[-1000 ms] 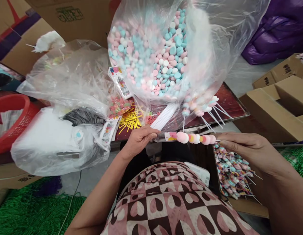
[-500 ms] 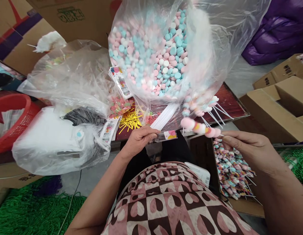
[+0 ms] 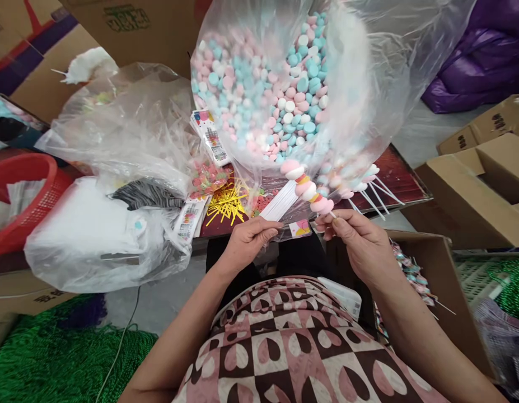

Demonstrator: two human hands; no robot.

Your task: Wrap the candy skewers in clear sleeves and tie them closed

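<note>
My right hand [image 3: 358, 238] pinches the stick of a marshmallow skewer [image 3: 307, 189], which leans up and to the left. Pink and white marshmallows alternate on it with thin yellow and red pieces. My left hand [image 3: 251, 242] is closed, thumb against finger, on the edge of a clear plastic bag [image 3: 284, 231] with a colourful printed patch at one end. Just beyond its fingertips lies a bundle of white sticks [image 3: 279, 201]. Finished-looking skewers [image 3: 364, 182] rest at the table's right, sticks pointing toward me.
A large clear sack of pink, white and blue marshmallows [image 3: 290, 117] fills the table's back. Yellow twist ties [image 3: 228, 202], printed cards [image 3: 211, 137] and a red basket [image 3: 49, 179] are to the left. An open carton [image 3: 435, 240] of skewers stands below right.
My right hand has swung left with the skewer, from above the carton to beside my left hand. The skewer now tilts more upward. My left hand has barely moved.
</note>
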